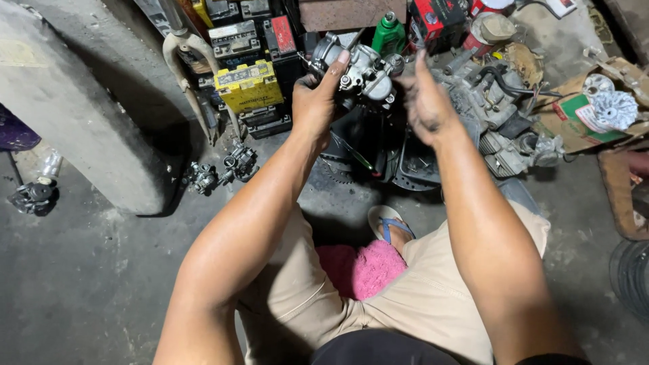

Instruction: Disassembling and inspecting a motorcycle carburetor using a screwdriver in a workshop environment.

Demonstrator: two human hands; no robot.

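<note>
the left hand (316, 101) is gripping a metal carburetor (362, 67), fingers clenched around it; the right hand (422, 101) is hovering beside it, fingers loose and empty, needing a steady hold next.

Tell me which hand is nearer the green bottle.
Right. The right hand is just below and right of the green bottle; the left hand is farther left, gripping the metal carburetor.

Carburetor (362, 71) held up in left hand (316, 101), right hand (424, 101) just beside it on the right. Engine (497, 118) on the floor (81, 270) right of both; battery (249, 86) left; bottle (389, 34) behind; small parts (220, 170) lower left.
</note>
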